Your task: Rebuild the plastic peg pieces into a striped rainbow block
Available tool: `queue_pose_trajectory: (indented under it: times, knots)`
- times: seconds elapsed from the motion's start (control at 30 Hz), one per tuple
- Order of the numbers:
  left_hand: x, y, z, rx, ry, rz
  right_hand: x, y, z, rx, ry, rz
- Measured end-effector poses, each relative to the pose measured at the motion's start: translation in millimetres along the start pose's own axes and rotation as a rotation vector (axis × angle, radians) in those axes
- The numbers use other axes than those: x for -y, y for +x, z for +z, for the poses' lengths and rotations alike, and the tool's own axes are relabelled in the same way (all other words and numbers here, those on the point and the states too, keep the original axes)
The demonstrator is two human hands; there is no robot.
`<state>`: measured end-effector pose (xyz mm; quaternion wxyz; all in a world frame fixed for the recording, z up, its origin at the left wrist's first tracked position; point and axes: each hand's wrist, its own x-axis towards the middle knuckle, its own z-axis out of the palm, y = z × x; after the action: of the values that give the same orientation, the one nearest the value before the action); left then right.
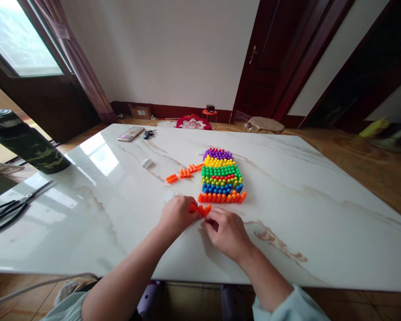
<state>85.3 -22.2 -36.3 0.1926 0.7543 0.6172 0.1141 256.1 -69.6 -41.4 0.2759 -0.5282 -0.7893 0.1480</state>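
My left hand is closed, its fingers pinching a short row of orange plastic pegs with rounded ends. At the right end of that row is my right hand, thumb and fingers curled together; whatever lies between its fingertips is hidden. Just beyond both hands stands a block of coloured pegs in tight rows: purple, yellow, green, red, olive and blue. An orange row runs along the block's near side. Loose orange pegs lie in a slanting line to its left.
On the marble-patterned table lie a phone, keys, small white pieces and black-handled scissors. A camouflage bottle stands at the left edge. A stool is behind the table.
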Motion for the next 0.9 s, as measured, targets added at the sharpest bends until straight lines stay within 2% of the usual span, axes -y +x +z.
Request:
queue_pose_trajectory:
  times: [0.17, 0.57, 0.9]
  knots:
    - [-2.5, 6.3, 0.8, -0.042, 0.057, -0.024, -1.1, 5.2, 8.2, -0.003, -0.015, 0.018]
    - [-7.0, 8.4, -0.6, -0.071, 0.116, -0.079, -5.2, 10.7, 12.5, 0.016, -0.089, 0.028]
    - [-4.8, 10.0, -0.1, -0.078, 0.067, -0.067, -5.4, 12.1, 13.5, 0.024, -0.068, 0.057]
